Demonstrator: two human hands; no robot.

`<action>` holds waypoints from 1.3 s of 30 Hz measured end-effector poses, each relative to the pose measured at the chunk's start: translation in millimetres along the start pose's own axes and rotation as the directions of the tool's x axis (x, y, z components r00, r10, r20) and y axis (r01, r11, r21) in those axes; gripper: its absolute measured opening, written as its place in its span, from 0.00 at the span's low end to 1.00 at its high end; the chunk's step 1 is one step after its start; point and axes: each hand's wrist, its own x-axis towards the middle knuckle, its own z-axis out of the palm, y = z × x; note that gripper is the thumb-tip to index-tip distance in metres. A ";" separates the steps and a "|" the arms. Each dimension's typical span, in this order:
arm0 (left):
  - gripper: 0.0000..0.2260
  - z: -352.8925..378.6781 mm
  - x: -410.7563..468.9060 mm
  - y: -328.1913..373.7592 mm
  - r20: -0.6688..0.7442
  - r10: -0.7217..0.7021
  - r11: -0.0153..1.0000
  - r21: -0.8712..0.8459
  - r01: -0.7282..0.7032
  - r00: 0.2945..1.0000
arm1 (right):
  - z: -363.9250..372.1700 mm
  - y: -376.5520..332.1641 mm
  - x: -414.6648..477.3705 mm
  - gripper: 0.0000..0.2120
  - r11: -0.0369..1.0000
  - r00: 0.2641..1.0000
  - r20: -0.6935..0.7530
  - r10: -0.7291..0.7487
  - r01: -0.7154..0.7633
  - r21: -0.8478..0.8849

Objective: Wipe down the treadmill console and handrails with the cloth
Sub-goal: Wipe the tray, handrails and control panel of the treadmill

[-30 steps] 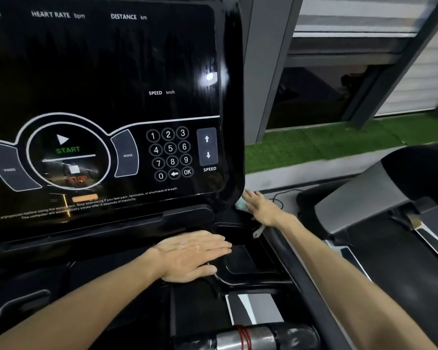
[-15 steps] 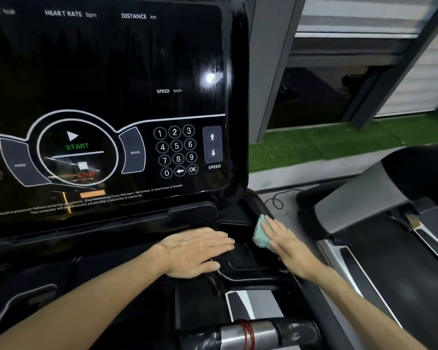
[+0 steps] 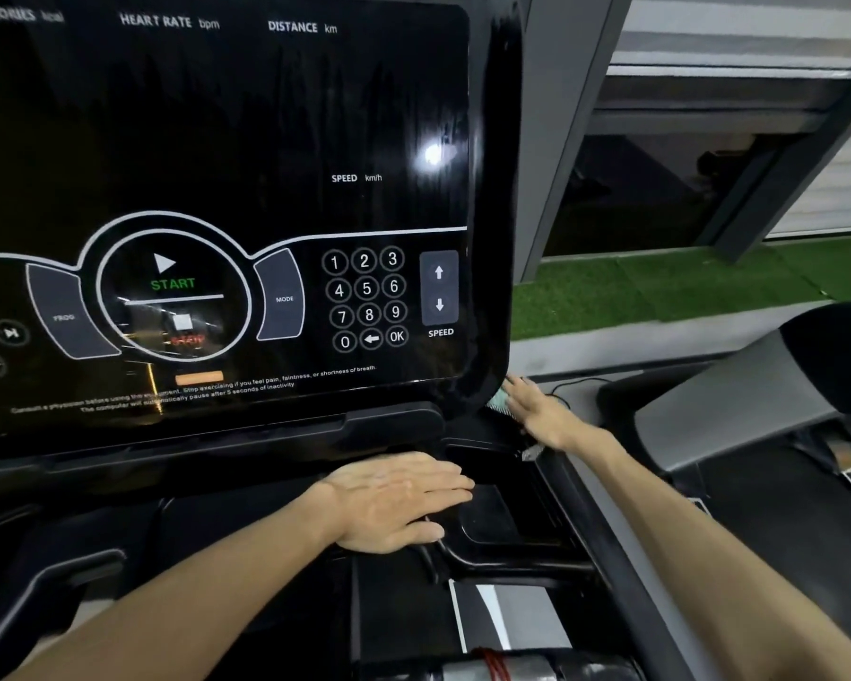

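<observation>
Right hand (image 3: 541,412) presses the cloth (image 3: 499,399) on the console (image 3: 488,189) corner, fingers straight; left hand (image 3: 394,498) lies flat.

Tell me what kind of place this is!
Most likely a gym or workout room. There is a treadmill console with START and SPEED buttons, what looks like a second treadmill just to the right, and a strip of green turf beyond them.

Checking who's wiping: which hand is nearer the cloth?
Right. The right hand presses flat on the cloth by the console's lower right corner; the left hand lies flat, apart, below-left of it.
</observation>
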 end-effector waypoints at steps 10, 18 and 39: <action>0.25 -2.0 0.3 1.6 0.026 -0.010 1.000 0.010 0.010 1.000 | 13.6 5.5 -52.2 0.23 0.996 0.992 -0.111 -0.064 0.070 0.048; 0.25 -3.1 -1.2 4.4 0.024 -0.024 1.000 0.009 0.024 0.999 | 48.9 34.1 -207.2 0.24 0.989 0.992 -0.099 -0.073 0.085 0.122; 0.25 -0.8 -0.1 0.2 0.047 -0.015 1.000 0.015 0.015 0.999 | 0.4 -11.3 -9.5 0.23 1.000 0.999 -0.035 0.000 0.000 -0.013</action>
